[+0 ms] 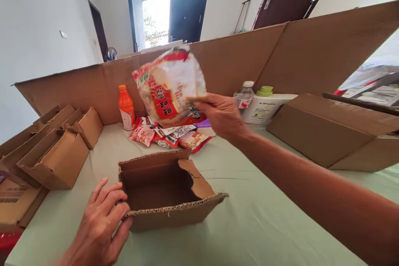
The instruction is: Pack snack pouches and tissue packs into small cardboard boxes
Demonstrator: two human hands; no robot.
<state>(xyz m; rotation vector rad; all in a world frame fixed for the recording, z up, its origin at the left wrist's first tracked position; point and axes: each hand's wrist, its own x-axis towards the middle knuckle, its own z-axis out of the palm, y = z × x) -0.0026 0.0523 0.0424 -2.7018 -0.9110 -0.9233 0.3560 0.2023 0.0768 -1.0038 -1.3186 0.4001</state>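
My right hand is pinched on the right edge of a large, crinkly plastic bag with white, clear and red panels and printed characters. I hold it up off the table, beyond the far wall of a small, open-topped brown cardboard box. The bag is a little blurred, but pale contents show through its left part. Its lower edge overlaps a pile of small, shiny red, pink and white snack packets on the far side; I cannot tell whether they touch.

My left hand lies against the left end of the open box, thumb by the near left corner; I cannot tell whether my fingers grip the wall. Inside that box I see brown walls, a shadowed floor and a torn flap bent at the right end.

To the left stands a group of open brown cardboard boxes, their floors out of my sight. Left of the packets is an upright orange plastic bottle with an orange cap. To their right stand a clear plastic bottle with a white cap and a white bottle with a green cap. Farther right rests a large brown cardboard box.
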